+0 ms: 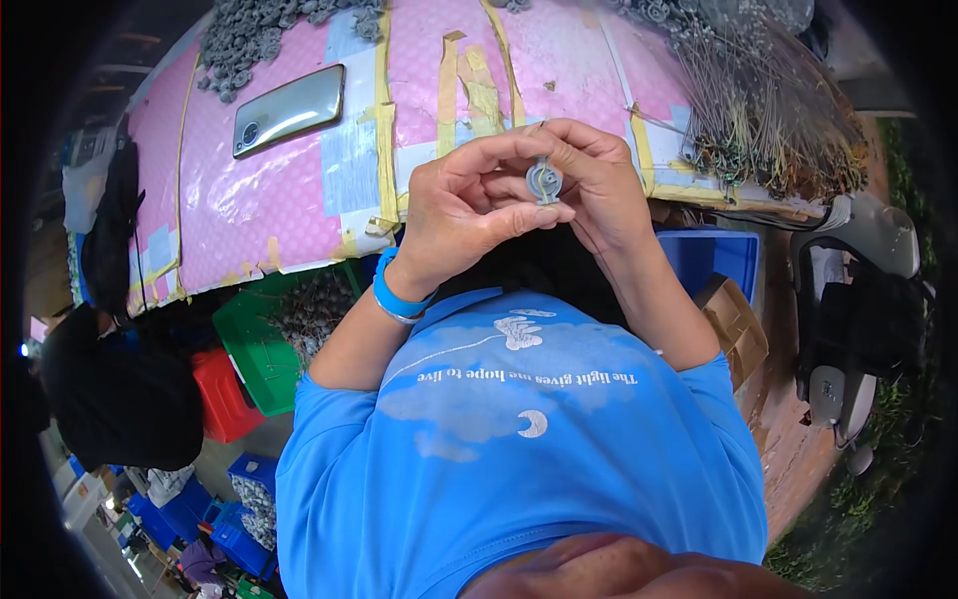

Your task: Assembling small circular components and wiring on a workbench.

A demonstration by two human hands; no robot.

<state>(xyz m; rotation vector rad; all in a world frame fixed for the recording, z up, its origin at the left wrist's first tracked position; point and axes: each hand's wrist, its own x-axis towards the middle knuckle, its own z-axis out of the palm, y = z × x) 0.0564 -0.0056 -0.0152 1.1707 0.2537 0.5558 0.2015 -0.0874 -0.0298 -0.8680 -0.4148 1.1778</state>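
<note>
Head view: your left hand [449, 205] and right hand [604, 180] meet at the bench [284, 195]'s near edge, fingertips pinching a small grey round piece [544, 181] between them. Step looks like close fingerwork; next move probably calls for a light, steady pinch.

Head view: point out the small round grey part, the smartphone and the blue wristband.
Small round grey part [544, 181], head view: middle of its round face.
Smartphone [289, 111], head view: middle of its back.
Blue wristband [388, 297], head view: its outer surface.
</note>
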